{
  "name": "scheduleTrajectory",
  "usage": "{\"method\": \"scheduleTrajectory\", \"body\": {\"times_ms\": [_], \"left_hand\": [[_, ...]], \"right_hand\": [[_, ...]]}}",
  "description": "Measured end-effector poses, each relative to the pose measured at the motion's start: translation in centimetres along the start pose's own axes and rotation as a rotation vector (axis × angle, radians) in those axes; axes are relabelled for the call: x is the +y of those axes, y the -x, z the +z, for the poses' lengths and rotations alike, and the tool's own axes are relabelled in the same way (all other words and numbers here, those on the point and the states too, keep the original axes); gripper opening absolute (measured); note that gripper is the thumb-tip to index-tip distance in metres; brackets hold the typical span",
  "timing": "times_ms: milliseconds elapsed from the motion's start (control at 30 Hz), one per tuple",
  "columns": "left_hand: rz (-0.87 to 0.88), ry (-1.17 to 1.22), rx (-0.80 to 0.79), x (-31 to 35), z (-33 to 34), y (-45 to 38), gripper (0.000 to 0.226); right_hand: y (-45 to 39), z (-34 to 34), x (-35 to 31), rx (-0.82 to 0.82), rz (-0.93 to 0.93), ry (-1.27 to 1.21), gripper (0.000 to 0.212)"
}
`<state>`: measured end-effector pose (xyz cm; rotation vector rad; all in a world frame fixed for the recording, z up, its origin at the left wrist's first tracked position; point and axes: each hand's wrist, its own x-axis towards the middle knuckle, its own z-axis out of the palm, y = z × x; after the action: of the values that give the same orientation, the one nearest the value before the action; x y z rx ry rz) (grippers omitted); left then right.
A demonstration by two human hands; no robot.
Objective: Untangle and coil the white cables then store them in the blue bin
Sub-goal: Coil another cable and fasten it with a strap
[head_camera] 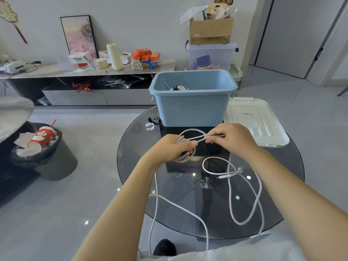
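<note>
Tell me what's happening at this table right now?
A person is winding a white cable into a coil held in the left hand, while the right hand pinches the strand feeding it. More loose cable lies on the glass table. The blue bin is open with one coiled cable already inside; its white lid lies beside it.

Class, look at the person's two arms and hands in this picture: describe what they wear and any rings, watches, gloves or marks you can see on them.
Both forearms are bare from the bottom of the frame up to the wrists; no sleeves reach them. The left hand and the right hand wear no gloves, and no ring, watch, bracelet or mark shows on either. At the bottom edge a strip of white clothing is visible.
</note>
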<state>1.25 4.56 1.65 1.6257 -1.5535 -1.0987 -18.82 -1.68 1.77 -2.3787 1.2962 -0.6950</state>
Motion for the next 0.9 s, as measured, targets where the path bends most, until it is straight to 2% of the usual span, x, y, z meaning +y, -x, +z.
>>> {"method": "scheduleTrajectory", "body": {"times_ms": [100,167,300,400,500,600,733,900], "left_hand": [[-0.021,0.318,-0.071,0.0,-0.3,0.1,0.034],[-0.030,0.578,-0.055,0.3,-0.3,0.0,0.033],[-0.013,1.033,0.097,1.3,-0.2,-0.1,0.034],[0.026,1.228,0.199,1.8,-0.3,-0.2,0.034],[0.064,1.327,0.271,2.1,-0.8,-0.2,0.035],[0.068,1.352,0.346,2.3,-1.5,0.1,0.035],[0.078,1.358,0.398,2.7,-2.4,0.7,0.036],[0.087,1.307,0.369,3.2,-1.9,0.7,0.035]], "right_hand": [[-0.1,0.9,1.1,0.008,-0.004,-0.057,0.011],[-0.2,1.5,1.4,0.041,-0.009,-0.041,0.017],[-0.8,2.1,1.2,0.092,0.059,0.006,0.029],[-0.8,2.7,1.3,-0.037,0.171,0.038,0.039],[-0.5,2.8,1.5,-0.142,0.204,0.018,0.037],[-0.4,2.2,2.0,-0.152,0.236,-0.135,0.036],[0.1,1.9,3.2,-0.149,0.234,-0.156,0.034],[0.0,2.2,2.2,-0.199,0.176,-0.207,0.010]]}}
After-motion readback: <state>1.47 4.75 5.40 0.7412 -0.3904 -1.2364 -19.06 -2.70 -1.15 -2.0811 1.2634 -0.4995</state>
